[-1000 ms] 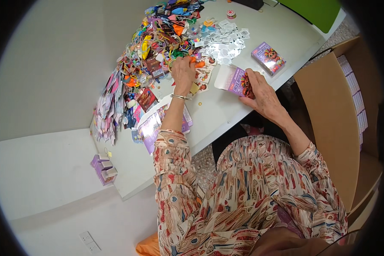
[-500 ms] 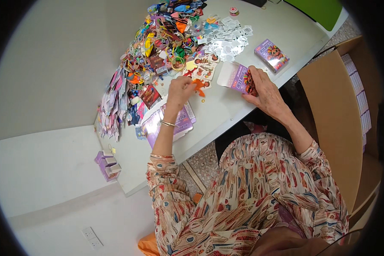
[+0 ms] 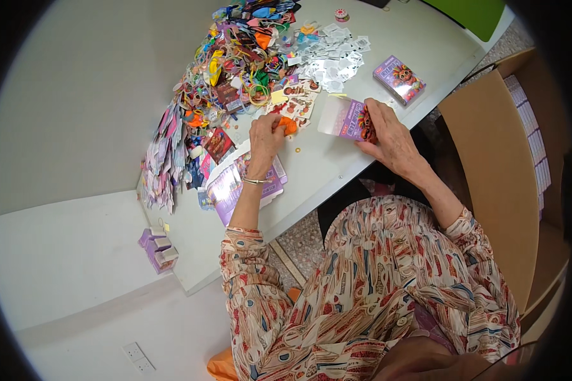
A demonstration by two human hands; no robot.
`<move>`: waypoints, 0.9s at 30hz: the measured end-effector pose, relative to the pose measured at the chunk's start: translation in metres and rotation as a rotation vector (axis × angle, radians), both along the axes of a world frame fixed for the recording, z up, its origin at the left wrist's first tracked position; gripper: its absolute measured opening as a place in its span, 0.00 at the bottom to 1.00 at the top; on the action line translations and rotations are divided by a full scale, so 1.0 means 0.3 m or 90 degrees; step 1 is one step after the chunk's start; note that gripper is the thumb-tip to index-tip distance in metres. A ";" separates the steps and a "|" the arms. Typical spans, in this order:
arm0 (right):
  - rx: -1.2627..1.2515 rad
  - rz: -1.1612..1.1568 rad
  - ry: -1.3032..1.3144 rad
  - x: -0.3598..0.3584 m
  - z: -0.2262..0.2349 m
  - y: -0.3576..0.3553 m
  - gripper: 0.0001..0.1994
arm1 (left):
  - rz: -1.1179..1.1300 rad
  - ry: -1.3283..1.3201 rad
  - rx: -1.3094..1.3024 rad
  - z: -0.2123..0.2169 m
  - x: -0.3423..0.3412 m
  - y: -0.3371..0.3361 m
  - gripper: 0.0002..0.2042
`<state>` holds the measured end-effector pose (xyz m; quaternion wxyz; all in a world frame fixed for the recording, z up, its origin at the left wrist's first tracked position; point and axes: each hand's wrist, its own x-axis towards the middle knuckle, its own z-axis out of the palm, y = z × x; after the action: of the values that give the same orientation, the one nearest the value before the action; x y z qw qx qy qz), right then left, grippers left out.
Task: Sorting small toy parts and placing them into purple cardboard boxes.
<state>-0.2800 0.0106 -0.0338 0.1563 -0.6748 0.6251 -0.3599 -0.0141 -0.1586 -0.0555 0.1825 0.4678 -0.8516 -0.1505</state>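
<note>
My left hand [image 3: 265, 140] is closed over the table, pinching a small, limp orange piece [image 3: 288, 126]. Its exact kind is not clear. My right hand [image 3: 391, 136] grips a purple printed box [image 3: 353, 120] near the table's front edge. The box lies on its side, and its pale end flap [image 3: 329, 115] stands open toward my left hand. Between the hands a tiny gold ring [image 3: 298, 150] lies on the table. Flat purple cartons [image 3: 273, 184] are stacked under my left forearm. Beyond my left hand are printed picture cards [image 3: 302, 101].
A mixed heap of colourful trinkets [image 3: 235, 70] covers the table's far left. White packets [image 3: 337, 57] lie at its right. A closed purple box [image 3: 399, 80] stands farther right. Beside me is a cardboard carton [image 3: 489, 171] with rows of boxes. Purple pieces [image 3: 159, 249] sit at the left edge.
The orange piece hung down from my left fingers before and is now bunched up against them. My right hand still holds the open box. The whole view has shifted slightly.
</note>
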 end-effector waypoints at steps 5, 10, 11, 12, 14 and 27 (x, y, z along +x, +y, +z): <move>-0.020 -0.005 0.000 0.007 -0.001 0.002 0.40 | 0.017 0.101 0.004 0.031 0.023 -0.004 0.06; 0.058 -0.009 0.020 0.023 0.012 0.000 0.40 | 0.060 0.225 0.134 0.188 -0.043 0.027 0.03; 0.054 -0.005 0.020 0.032 0.018 -0.004 0.40 | 0.064 0.225 0.129 0.204 -0.034 0.027 0.03; 0.060 -0.002 0.019 0.040 0.023 -0.006 0.40 | 0.066 0.276 0.189 0.219 -0.027 0.027 0.03; 0.066 0.000 0.019 0.045 0.028 -0.009 0.40 | 0.066 0.326 0.249 0.240 -0.025 0.033 0.03; 0.089 0.000 0.033 0.047 0.043 -0.014 0.38 | 0.068 0.483 0.296 0.274 -0.057 0.054 0.06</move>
<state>-0.2659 0.0063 -0.0209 0.1872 -0.6714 0.6524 -0.2975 -0.0311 -0.1424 0.0267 0.3797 0.4515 -0.6425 -0.4890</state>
